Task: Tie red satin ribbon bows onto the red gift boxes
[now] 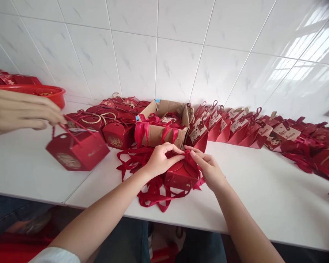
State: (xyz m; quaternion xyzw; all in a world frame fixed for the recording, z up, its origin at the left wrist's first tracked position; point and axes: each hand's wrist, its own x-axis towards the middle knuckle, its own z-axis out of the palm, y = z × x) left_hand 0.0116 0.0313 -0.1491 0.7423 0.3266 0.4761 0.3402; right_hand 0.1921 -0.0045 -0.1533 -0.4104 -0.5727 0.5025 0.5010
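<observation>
A small red gift box (181,176) stands on the white table in front of me, with a dark red ribbon (186,156) gathered at its top. My left hand (164,159) pinches the ribbon from the left, thumb and index finger together. From the other side my right hand (208,168) pinches the same ribbon, its fingertips close to the left ones. Loose red ribbons (156,197) lie tangled around and under the box. The exact shape of the ribbon between my fingertips is partly hidden.
At left, a co-worker's hand (24,111) holds a red box by its cord handle (78,149). Behind my hands is an open cardboard box (164,135) with ribbons over its edge. Red boxes (98,113) cluster left; tagged ones (235,124) line the right. A red basket (59,95) sits far left.
</observation>
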